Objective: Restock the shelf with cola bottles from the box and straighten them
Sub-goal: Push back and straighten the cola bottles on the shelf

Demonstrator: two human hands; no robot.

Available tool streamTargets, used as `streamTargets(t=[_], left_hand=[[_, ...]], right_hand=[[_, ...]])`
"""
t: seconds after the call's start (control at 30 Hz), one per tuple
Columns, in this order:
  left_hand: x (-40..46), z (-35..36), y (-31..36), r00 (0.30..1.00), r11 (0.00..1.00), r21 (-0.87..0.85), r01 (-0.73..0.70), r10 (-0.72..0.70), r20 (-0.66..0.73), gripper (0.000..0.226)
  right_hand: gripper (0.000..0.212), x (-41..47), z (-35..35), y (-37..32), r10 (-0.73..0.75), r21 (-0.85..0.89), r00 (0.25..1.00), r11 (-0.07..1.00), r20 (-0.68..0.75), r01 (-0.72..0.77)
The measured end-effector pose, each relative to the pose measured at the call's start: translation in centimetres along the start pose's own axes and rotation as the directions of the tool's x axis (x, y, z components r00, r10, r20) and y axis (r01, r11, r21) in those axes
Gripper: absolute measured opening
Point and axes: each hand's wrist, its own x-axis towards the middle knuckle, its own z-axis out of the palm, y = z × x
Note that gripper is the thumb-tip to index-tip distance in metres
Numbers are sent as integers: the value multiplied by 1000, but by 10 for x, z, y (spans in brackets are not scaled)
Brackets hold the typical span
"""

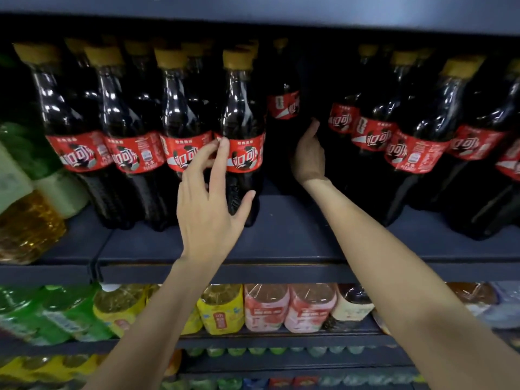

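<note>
Dark cola bottles with red labels and yellow caps stand in rows on the dark shelf (281, 237). My left hand (208, 204) is spread open against the front cola bottle (243, 130) at the right end of the left group; my fingertips touch its label and my thumb lies by its lower body. My right hand (309, 156) reaches deep into the gap between the two groups, beside a rear cola bottle (282, 105) and the right group (413, 142). Its fingers are lost in the dark, so its grip is unclear. No box is in view.
Green and yellow drink bottles (25, 192) crowd the shelf's left end. A lower shelf (253, 337) carries green, yellow, pink and cream bottles. The shelf above (281, 12) hangs low over the caps. Bare shelf board shows in front of the gap.
</note>
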Motion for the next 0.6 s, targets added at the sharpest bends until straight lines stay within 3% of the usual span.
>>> streamTargets(t=[0.1, 0.23, 0.33, 0.4, 0.47, 0.6], left_hand=[[-1, -1, 0, 1000, 1000, 7, -1, 1, -2, 75], [0, -2, 0, 1000, 1000, 15, -3, 3, 10, 75], [0, -3, -1, 1000, 1000, 14, -8, 8, 11, 75], [1, -4, -1, 1000, 1000, 14, -9, 8, 17, 75], [1, -4, -1, 1000, 1000, 15, -9, 9, 18, 75], [0, -3, 0, 1000, 1000, 15, -7, 7, 7, 74]], right_hand=[[91, 4, 5, -6, 23, -66, 988, 998, 153, -13], [85, 14, 10, -12, 100, -141, 969, 988, 226, -69], [79, 15, 13, -15, 81, -115, 983, 991, 163, -62], [74, 15, 16, -18, 19, 91, 993, 995, 118, -30], [82, 13, 16, -20, -45, 251, 997, 968, 70, 26], [97, 15, 12, -22, -69, 134, 997, 988, -29, 73]])
